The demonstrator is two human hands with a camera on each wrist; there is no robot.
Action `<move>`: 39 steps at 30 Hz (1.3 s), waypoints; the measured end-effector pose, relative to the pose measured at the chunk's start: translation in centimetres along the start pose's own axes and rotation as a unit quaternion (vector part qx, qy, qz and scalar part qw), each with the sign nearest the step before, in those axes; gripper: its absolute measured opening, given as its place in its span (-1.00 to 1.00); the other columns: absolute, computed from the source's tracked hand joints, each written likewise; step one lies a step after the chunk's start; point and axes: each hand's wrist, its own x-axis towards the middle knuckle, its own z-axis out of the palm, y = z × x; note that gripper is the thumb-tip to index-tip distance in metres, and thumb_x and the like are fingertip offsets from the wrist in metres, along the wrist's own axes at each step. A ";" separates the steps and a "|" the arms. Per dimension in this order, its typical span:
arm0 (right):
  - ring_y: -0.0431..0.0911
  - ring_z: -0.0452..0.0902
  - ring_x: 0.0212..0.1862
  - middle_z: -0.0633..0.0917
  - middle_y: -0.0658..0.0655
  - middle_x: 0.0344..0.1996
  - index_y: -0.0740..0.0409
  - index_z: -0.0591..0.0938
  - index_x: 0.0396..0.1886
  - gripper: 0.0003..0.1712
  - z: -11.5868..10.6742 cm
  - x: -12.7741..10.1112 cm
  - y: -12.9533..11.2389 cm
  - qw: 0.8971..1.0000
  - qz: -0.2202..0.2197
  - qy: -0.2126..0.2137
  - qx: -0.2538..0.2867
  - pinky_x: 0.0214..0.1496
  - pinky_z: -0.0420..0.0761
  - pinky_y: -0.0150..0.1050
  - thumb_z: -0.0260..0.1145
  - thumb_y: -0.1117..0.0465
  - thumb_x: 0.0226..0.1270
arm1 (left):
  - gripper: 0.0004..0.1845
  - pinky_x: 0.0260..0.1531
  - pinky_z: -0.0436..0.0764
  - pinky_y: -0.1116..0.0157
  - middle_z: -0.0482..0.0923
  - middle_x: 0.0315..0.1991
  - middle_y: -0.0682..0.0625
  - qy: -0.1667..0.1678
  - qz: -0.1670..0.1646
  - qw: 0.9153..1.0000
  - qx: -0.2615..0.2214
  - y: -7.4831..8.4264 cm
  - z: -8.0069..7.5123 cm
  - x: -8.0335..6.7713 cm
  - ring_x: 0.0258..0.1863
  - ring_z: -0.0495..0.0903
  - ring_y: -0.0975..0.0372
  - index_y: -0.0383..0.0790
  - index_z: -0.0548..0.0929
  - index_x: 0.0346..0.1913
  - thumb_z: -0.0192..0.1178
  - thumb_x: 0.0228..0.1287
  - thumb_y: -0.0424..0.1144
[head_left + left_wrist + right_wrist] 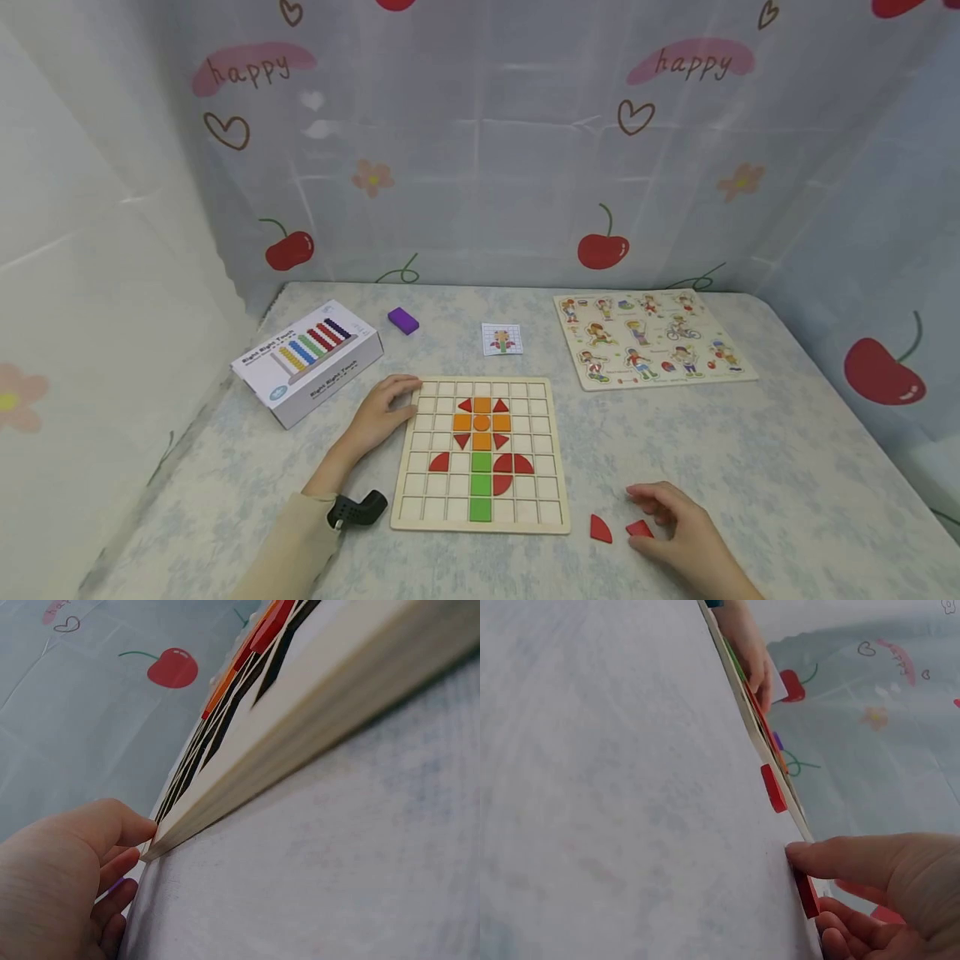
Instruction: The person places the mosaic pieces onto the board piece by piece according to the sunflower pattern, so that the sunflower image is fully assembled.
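**Hands at the grid board, two red pieces loose beside it**

Your left hand [382, 414] rests against the upper left corner of the wooden grid board [431, 512], fingers relaxed and touching its edge; in the left wrist view the fingertips [131, 829] meet the board's corner. Your right hand [678, 525], at the lower right of the head view, has its fingers curled over a red triangular piece [640, 528] lying on the table [787, 467]; whether it actually grips the piece, you cannot tell. A red quarter-round piece [600, 528] lies just to the left of it, near the board's lower right corner.

Around you: a white box [307, 362] at the left, a purple block [402, 320] behind it, a small pattern card [502, 339] above the board, and a picture puzzle board [652, 337] at the upper right. Nothing lies between your hands and the board.

The right wrist view shows the board only edge-on, and your palm is cut off at the frame's lower right. The card's design is too small to read.
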 end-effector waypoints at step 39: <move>-0.23 0.50 -0.21 0.67 0.07 -0.15 0.18 0.62 -0.04 -0.53 1.7 6.2 -1.3 0.993 -0.112 0.039 -0.001 -0.16 0.59 -0.46 0.46 0.41 -0.03 | -0.59 0.42 0.20 -0.05 0.43 0.26 -0.09 -0.001 -0.003 1.000 -0.007 -0.1 0.0 0.1 0.37 0.29 -0.01 -0.17 0.54 0.20 0.19 0.29 -0.26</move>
